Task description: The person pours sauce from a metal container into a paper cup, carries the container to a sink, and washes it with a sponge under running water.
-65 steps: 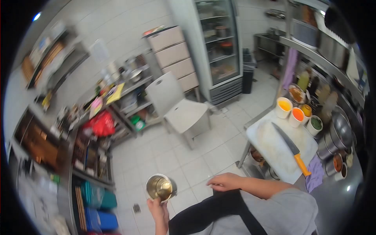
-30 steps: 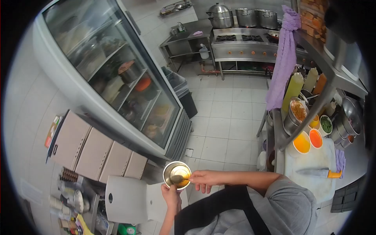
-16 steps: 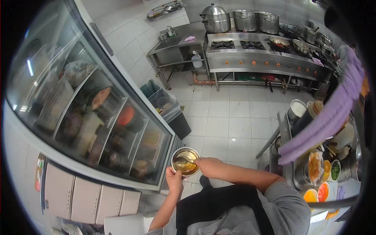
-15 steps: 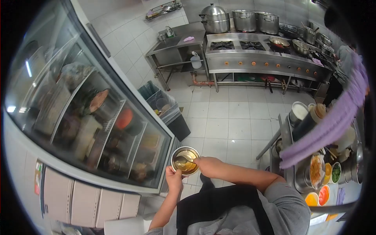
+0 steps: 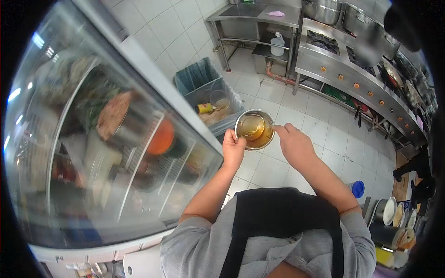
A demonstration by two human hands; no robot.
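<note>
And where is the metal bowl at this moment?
In the head view, the metal bowl is slightly right of centre, between the left hand and the right hand, with the waste bin up and left of it.

Fridge contents (image 5: 160,136) were blurred at nine o'clock; the top edge cropped a steel pot (image 5: 322,11) at one. Whether the right hand (image 5: 296,146) gripped anything by the metal cup (image 5: 255,129) was unclear.

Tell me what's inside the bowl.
The bowl holds what looks like golden liquid. The thumb of the left hand covers a little of the near rim; whatever the right hand may grip at the opposite side is hidden by its fingers.
</note>
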